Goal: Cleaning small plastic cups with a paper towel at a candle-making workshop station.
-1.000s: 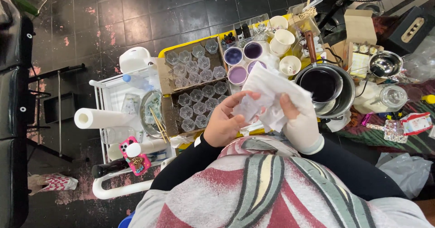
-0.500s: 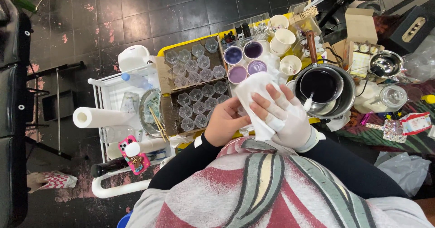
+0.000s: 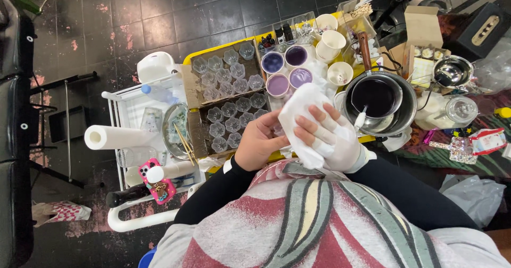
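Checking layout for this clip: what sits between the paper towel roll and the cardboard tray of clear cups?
In the head view, between the paper towel roll and the cardboard tray lie a round metal dish and wooden sticks at its edge.

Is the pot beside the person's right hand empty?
No. The pot holds a dark purple liquid, just past the right hand pressed on the white tissue.
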